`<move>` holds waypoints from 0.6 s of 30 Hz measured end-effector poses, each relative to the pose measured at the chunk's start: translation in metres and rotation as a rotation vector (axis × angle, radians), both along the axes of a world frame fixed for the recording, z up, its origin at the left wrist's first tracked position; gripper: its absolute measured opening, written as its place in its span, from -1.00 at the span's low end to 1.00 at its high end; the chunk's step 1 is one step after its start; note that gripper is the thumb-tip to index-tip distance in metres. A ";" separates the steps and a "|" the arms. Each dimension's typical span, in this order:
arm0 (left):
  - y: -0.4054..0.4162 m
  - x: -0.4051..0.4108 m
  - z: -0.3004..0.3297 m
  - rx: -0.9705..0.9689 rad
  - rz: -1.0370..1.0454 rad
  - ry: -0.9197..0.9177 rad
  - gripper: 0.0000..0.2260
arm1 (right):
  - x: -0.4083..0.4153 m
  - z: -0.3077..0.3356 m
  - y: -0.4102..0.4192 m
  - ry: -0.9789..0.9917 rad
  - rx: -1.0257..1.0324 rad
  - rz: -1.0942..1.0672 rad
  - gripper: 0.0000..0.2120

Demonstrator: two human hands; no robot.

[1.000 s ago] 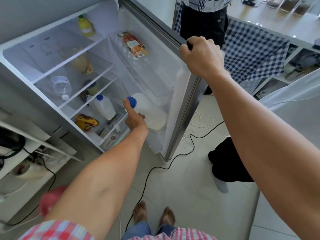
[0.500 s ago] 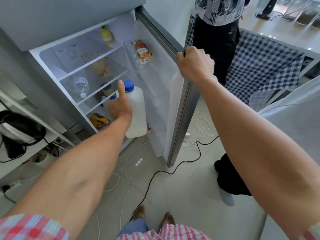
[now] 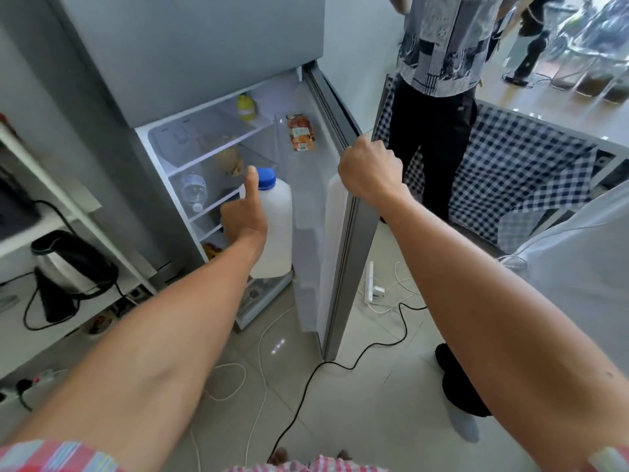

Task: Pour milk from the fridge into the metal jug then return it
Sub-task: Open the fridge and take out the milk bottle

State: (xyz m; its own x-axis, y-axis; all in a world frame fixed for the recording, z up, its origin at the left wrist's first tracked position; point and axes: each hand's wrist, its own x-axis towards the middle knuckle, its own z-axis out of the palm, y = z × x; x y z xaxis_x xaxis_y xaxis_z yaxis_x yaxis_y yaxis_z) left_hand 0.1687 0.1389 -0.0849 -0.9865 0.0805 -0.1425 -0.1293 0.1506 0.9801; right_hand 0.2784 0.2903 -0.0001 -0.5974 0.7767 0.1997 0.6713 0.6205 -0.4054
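My left hand [image 3: 243,212] grips a white plastic milk bottle [image 3: 276,229] with a blue cap, held upright in front of the open fridge [image 3: 211,144], thumb up beside the cap. The bottle hangs in the air, clear of the shelves and the door bins. My right hand [image 3: 369,172] is closed around the top edge of the open fridge door [image 3: 354,240]. The metal jug is not in view.
Inside the fridge are a water bottle [image 3: 194,192], a yellow bottle [image 3: 247,107] and a packet [image 3: 300,132] in the door. A kettle [image 3: 68,267] stands on a shelf at left. Another person [image 3: 439,97] stands behind the door. Cables [image 3: 340,366] cross the tiled floor.
My left hand lifted the milk bottle out of the lower door bin and drew it up and out of the fridge. My right hand stayed on the door edge.
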 end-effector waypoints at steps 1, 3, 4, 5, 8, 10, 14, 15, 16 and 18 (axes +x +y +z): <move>-0.006 -0.006 0.001 0.004 0.016 0.003 -0.52 | -0.005 -0.001 -0.009 0.017 0.005 -0.011 -0.76; -0.022 -0.020 0.003 0.028 0.049 0.027 -0.52 | -0.019 -0.006 -0.027 0.064 -0.002 -0.027 -0.71; -0.030 -0.026 0.003 0.035 0.058 0.023 -0.43 | -0.027 -0.008 -0.036 0.088 -0.021 -0.031 -0.70; -0.038 -0.032 0.003 0.034 0.066 0.000 -0.30 | -0.034 -0.009 -0.044 0.114 -0.043 -0.029 -0.69; -0.060 -0.048 0.005 0.048 0.087 -0.011 -0.17 | -0.054 -0.011 -0.065 0.173 -0.094 0.005 -0.73; -0.073 -0.059 0.008 0.055 0.095 -0.014 -0.19 | -0.066 -0.012 -0.077 0.199 -0.107 0.039 -0.76; -0.092 -0.076 0.014 0.031 0.186 -0.041 -0.32 | -0.091 -0.020 -0.089 0.278 -0.178 0.128 -0.70; -0.097 -0.082 0.014 0.018 0.206 -0.039 -0.28 | -0.098 -0.022 -0.090 0.304 -0.225 0.153 -0.69; -0.101 -0.087 0.014 0.011 0.234 -0.038 -0.24 | -0.105 -0.025 -0.089 0.327 -0.263 0.182 -0.70; -0.108 -0.095 0.015 0.014 0.291 -0.044 -0.26 | -0.121 -0.032 -0.089 0.324 -0.237 0.275 -0.75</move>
